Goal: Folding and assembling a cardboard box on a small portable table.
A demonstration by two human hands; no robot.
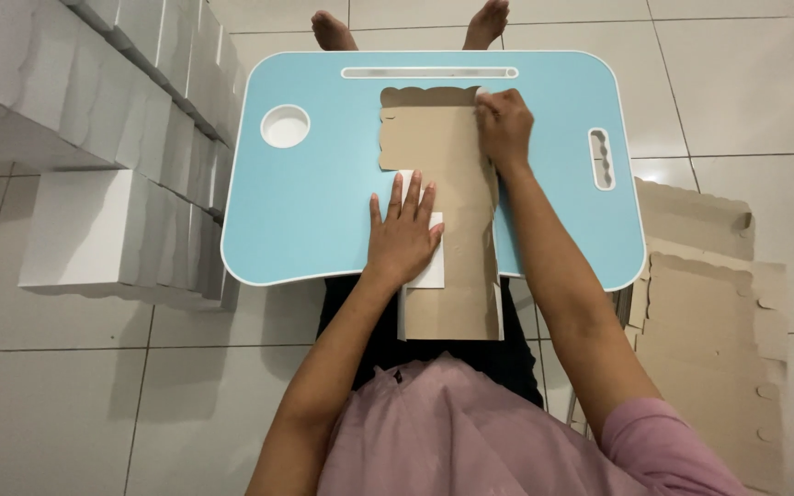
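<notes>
I'm looking down on a light blue lap table (314, 211), and everything hangs off that. Lying lengthwise down the table's middle is a flat brown cardboard blank (443, 174) with a scalloped far edge, its near end overhanging the table's near rim above the lap. My left hand (403, 234) is flat on the blank near the table's near edge, fingers spread and straight, palm pressing down, nothing gripped. My right hand (504, 127) sits at the blank's far right corner, toward the table's far side, fingers curled and pressed together on the cardboard edge there (a bit of white shows at the fingertips, and I can't tell whether that's a flap). White flaps (432, 266) of the same blank peek out beside the left hand. Left of the table, stacks of folded white boxes (112, 138) stand on the tiled floor (66, 404). Right of the table, more flat brown blanks (709, 321) lie piled on the floor.
</notes>
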